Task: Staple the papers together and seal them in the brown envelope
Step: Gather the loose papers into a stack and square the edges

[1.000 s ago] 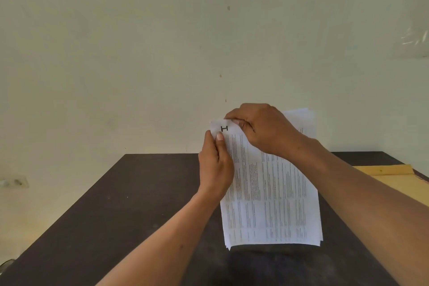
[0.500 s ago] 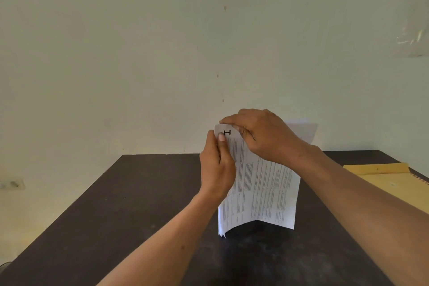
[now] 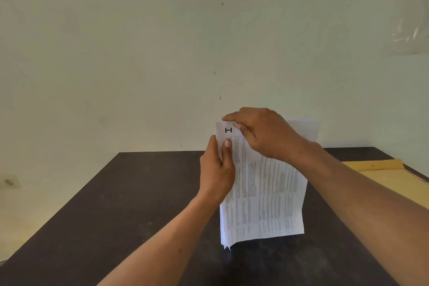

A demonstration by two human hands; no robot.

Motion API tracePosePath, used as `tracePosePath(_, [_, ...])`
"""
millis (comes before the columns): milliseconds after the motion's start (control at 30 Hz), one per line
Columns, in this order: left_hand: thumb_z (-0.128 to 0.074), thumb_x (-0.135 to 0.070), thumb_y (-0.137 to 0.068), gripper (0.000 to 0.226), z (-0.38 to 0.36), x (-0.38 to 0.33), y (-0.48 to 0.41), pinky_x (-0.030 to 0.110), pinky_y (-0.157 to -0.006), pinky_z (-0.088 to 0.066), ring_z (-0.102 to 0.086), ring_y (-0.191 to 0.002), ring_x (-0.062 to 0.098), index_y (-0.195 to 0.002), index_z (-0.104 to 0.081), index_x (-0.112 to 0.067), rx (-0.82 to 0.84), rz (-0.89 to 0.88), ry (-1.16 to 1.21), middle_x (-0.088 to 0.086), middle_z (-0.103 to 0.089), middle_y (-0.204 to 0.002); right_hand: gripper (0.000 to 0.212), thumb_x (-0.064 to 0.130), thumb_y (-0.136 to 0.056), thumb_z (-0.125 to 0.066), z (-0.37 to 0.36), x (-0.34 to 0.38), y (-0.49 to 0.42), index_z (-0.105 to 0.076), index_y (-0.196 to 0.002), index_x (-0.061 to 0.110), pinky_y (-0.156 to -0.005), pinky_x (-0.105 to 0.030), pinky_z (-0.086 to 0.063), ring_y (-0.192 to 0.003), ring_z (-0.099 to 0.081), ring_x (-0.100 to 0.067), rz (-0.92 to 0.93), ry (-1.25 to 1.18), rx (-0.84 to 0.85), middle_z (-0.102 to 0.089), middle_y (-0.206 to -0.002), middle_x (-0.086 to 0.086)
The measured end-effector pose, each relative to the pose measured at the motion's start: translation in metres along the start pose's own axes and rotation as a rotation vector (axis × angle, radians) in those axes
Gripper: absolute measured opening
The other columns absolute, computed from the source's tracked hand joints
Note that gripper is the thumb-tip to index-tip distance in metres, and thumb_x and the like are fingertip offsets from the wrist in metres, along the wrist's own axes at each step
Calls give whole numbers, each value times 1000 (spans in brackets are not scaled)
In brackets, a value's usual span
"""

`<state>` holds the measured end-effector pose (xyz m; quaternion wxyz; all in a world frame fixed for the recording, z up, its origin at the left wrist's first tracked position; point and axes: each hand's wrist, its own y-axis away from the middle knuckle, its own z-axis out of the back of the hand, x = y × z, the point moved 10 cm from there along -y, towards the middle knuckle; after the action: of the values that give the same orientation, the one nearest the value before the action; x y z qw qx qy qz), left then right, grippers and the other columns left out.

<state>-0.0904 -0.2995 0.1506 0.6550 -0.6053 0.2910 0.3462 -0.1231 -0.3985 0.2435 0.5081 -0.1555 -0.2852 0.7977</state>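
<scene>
1. Above the bench (image 3: 139,204), left hand (image 3: 217,169) pinches the papers (image 3: 267,193) at their left edge; right hand (image 3: 260,132) grips the top corner.
2. Risk: the lower sheets look fanned, so stapling now likely binds them skewed.
3. Brown envelope (image 3: 390,176) lies right of the papers, still empty; no stapler in view.

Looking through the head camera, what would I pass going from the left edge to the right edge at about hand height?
Pale wall → left hand pinching the sheets' left edge → stack of printed papers, held upright → right hand gripping the stack's top → brown envelope lying flat on the dark table.
</scene>
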Motion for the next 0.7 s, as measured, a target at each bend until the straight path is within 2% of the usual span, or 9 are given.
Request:
tracePosePath(100, [-40,-30,-105,25,8,4,-1,15,-52,-44,-51,-57,0,-97,-55,-11,-83,39,9,-3,-57,-74,43,38,-97,-54,7,-24,-1,-51,-140,32,-102,-44,-40,-120,-56,-23,-112,73,5,-65,-124,4])
tracePosePath(200, [-40,-29,-105,20,19,17,-9,13,-57,-47,-58,-67,-1,-101,-56,-17,-121,107,10,-5,-63,-84,49,47,-86,-67,35,-64,15,-47,-129,35,-96,-43,-39,-115,-53,-22,-303,-16,-184,-60,-117,4])
tracePosePath(300, [-39,-29,-105,20,29,41,-17,23,-66,-49,-64,-85,9,-106,-57,-20,-140,227,-3,-5,-65,-94,56,35,-80,-78,31,-100,47,-37,-117,35,-93,-44,-48,-110,-54,-23,-497,-358,-274,-52,-122,-2])
tracePosePath(400, [-39,-29,-105,20,29,65,-20,33,-76,-52,-64,-92,15,-107,-57,-20,-129,329,-17,-3,-65,-100,52,16,-86,-75,-12,-112,80,-33,-111,33,-86,-45,-58,-103,-64,-25,-649,-783,-176,-56,-123,-9])
tracePosePath(433, [-39,-29,-105,20,29,72,-20,35,-78,-52,-64,-94,17,-107,-57,-19,-119,356,-38,-2,-65,-101,48,10,-89,-70,-27,-109,89,-32,-109,33,-83,-45,-60,-99,-68,-25,-667,-839,-126,-60,-120,-10])
tracePosePath(467, [-40,-28,-104,19,28,79,-18,35,-77,-53,-63,-93,18,-107,-56,-18,-107,386,-59,0,-65,-103,44,7,-92,-65,-40,-106,96,-32,-108,33,-79,-42,-62,-95,-70,-23,-667,-820,-86,-65,-116,-8])
tracePosePath(533, [-42,-26,-104,10,27,89,-12,28,-65,-49,-61,-89,16,-109,-48,-20,-95,444,-83,-1,-62,-102,38,2,-95,-57,-58,-107,109,-36,-106,31,-76,-34,-61,-91,-71,-17,-666,-745,-68,-70,-111,-3])
tracePosePath(633, [-48,-19,-101,21,26,99,3,22,-53,-42,-60,-80,12,-114,-32,-27,-64,472,-141,-3,-58,-97,29,1,-96,-56,-79,-120,126,-55,-102,29,-88,-33,-56,-108,-65,-17,-727,-663,-60,-66,-122,-1])
tracePosePath(700, [-51,-13,-99,28,20,107,15,16,-46,-42,-61,-74,9,-115,-33,-26,35,444,-258,-2,-59,-96,23,4,-97,-56,-95,-130,141,-64,-101,25,-92,-31,-52,-114,-60,-19,-797,-595,16,-62,-127,-1])
